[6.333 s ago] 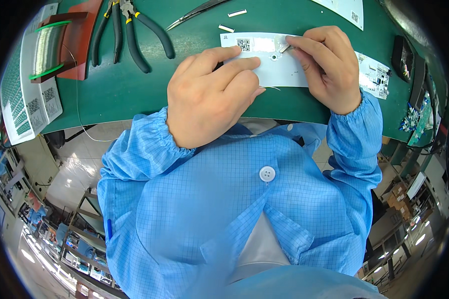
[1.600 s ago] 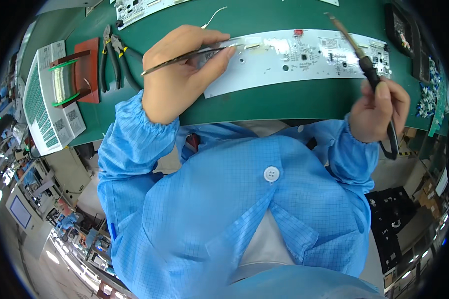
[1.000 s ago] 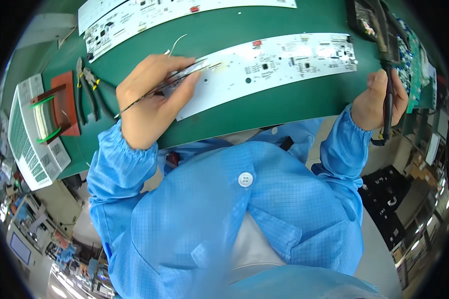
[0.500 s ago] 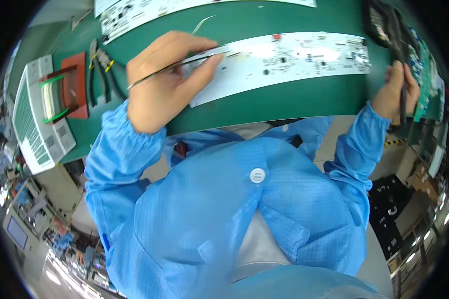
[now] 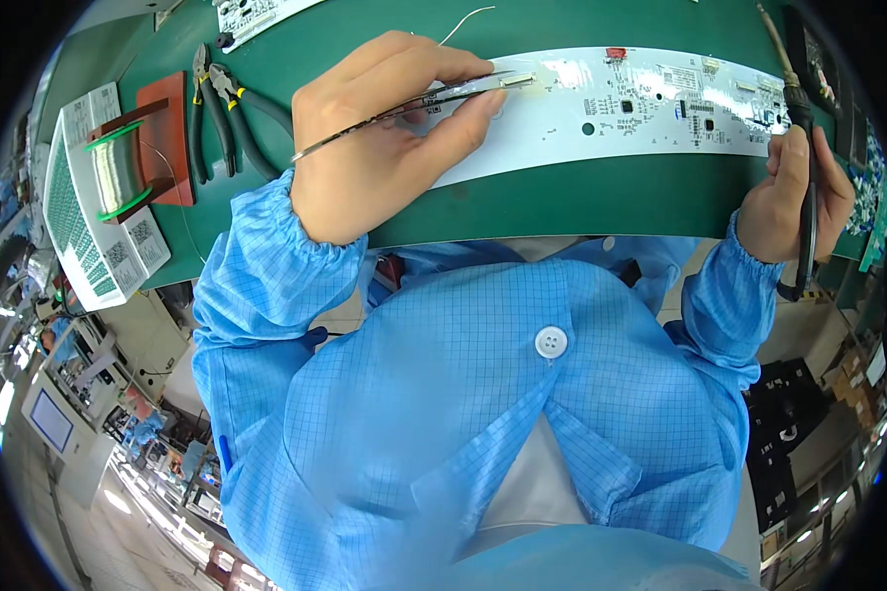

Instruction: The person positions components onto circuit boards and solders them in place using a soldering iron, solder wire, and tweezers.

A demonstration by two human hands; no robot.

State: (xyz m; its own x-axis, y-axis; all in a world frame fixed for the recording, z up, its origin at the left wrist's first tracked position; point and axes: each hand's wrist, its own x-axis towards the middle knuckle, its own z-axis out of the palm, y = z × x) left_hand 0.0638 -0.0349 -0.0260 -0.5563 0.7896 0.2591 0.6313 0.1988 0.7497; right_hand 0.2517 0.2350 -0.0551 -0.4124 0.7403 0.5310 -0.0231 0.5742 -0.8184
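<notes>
My left hand is closed on thin dark tweezers. Their tips meet at a small pale connector on the left part of a long white circuit board. A thin strand of wire sticks up behind that hand; whether my fingers hold it is hidden. At the board's right end, my right hand is wrapped round the black handle of a soldering iron. The iron stands nearly upright in the picture, its metal tip pointing toward the far side, apart from the board.
Two pairs of cutting pliers lie left on the green mat. Beside them, a solder wire spool sits on a reddish-brown stand. Another white board lies at the far left. Green circuit boards are at the right edge.
The whole view has shifted, moving the table things right and slightly up. My right hand has brought the iron nearer the board's right end. The tweezers remain at about the same board spot.
</notes>
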